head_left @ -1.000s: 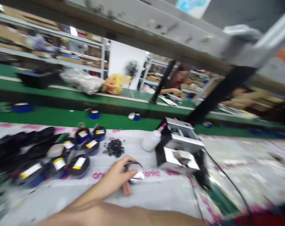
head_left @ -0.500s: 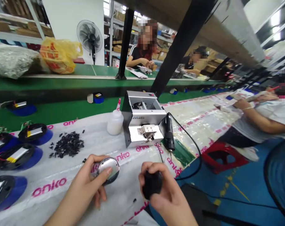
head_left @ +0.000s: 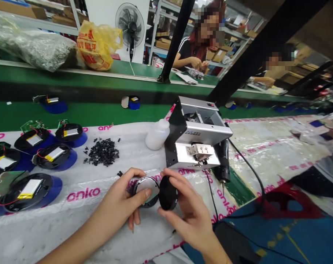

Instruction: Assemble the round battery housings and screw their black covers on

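Note:
My left hand [head_left: 128, 198] is closed round a round metallic disc [head_left: 146, 190] with a dark rim, its thumb lying on the disc's face. Close beside it, my right hand [head_left: 189, 209] grips a round black cap [head_left: 168, 193] by its edges, with small pale markings on one side. The disc and the cap are side by side; whether their edges touch, I cannot tell. Beyond my left hand lies a heap of small black plastic pieces [head_left: 102, 151]. Several blue round housings [head_left: 70, 157] with silver batteries and wires stand at the left.
A grey metal machine [head_left: 196, 132] stands ahead, with a white bottle [head_left: 157, 135] at its left and a black electric screwdriver [head_left: 224, 161] at its right. A black cable [head_left: 261, 176] loops past the table edge. Co-workers sit across the green conveyor [head_left: 100, 112].
My right hand has brought the black cap left, up to the disc, and turned its flat face into view. The camera view has swung left, so the scene sits farther right.

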The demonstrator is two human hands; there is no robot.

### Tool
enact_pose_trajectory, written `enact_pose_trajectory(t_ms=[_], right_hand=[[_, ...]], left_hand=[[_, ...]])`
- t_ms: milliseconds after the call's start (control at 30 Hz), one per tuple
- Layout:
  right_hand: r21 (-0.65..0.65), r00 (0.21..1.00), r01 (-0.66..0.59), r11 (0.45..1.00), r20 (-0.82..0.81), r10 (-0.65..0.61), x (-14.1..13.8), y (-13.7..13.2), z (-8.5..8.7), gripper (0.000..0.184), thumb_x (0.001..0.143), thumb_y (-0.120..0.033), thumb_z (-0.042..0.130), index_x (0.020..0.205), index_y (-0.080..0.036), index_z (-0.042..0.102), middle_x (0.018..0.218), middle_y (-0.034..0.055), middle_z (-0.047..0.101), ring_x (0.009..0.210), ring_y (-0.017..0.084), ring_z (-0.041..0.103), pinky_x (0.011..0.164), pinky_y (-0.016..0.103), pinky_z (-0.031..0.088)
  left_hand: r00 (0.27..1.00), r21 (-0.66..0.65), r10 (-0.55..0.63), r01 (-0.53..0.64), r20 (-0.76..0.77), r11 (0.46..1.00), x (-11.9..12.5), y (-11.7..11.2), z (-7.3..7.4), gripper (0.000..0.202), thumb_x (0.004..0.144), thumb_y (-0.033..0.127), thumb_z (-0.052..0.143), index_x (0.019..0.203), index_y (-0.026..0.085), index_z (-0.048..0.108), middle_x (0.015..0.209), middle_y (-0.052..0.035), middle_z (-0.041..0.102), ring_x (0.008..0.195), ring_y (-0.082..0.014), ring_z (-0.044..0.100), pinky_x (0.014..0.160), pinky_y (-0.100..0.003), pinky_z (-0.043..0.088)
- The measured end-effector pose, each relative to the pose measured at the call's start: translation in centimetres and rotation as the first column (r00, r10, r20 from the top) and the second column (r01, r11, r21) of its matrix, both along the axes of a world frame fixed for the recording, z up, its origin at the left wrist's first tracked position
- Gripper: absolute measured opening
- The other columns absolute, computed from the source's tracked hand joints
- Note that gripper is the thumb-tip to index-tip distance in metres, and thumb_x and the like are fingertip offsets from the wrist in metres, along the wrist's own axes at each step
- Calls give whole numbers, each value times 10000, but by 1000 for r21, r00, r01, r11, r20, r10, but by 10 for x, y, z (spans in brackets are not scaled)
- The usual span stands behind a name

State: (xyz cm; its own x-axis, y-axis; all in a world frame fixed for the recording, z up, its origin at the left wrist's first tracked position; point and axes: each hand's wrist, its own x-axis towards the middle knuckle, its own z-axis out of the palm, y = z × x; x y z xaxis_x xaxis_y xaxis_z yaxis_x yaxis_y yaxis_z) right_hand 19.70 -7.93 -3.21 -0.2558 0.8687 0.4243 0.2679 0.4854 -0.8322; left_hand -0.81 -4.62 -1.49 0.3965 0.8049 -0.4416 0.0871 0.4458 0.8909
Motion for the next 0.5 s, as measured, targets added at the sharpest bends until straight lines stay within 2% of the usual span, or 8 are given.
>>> enact_pose_trajectory(t_ms=[100,200,267,333,433,500], right_hand=[[-19,995,-34,999,91,36,2,1,8,667,895,-118,691,1463,-350,431,1491,71,473,1385,248,449,1129,425,439],[-86,965,-80,993,244,99,0,7,24,652,923,-155,665,1484,-365,409,1515,58,454,1384,241,455,1133,426,434],[-111,919,-124,986,361,156,-4,14,36,642,931,-190,659,1497,-353,405,1523,52,449,1379,249,462,1133,420,431],[-105,862,-183,977,461,211,-8,22,44,662,926,-217,669,1512,-349,390,1502,36,477,1339,248,510,1103,376,464],[42,782,-314,948,577,234,-6,39,41,735,892,-258,705,1533,-340,356,1427,16,553,1185,237,641,991,274,549],[194,744,-425,884,631,220,2,55,28,768,871,-262,702,1547,-308,339,1377,17,591,1063,235,703,903,227,591]], left_hand=[[1000,-20,6,-6,27,1000,0,-2,-1,457,847,480,649,1169,224,451,367,96,523,304,-122,474,318,-164,405],[998,-2,27,-27,56,1000,0,-2,-2,418,868,433,646,1183,224,467,404,99,529,314,-120,498,320,-158,408],[991,5,44,-45,130,999,-2,-1,-3,392,871,415,649,1167,221,481,501,78,583,339,-115,539,331,-161,425],[967,-24,11,-5,255,1000,-5,1,-8,378,871,418,653,1139,207,490,622,35,652,398,-114,602,395,-182,484],[865,-71,-103,157,491,985,-14,7,-23,489,807,468,719,1146,202,488,716,-13,707,505,-144,681,557,-271,565],[803,-84,-134,222,580,971,-21,13,-37,633,678,516,821,1155,235,514,703,4,703,533,-181,701,633,-363,579]])
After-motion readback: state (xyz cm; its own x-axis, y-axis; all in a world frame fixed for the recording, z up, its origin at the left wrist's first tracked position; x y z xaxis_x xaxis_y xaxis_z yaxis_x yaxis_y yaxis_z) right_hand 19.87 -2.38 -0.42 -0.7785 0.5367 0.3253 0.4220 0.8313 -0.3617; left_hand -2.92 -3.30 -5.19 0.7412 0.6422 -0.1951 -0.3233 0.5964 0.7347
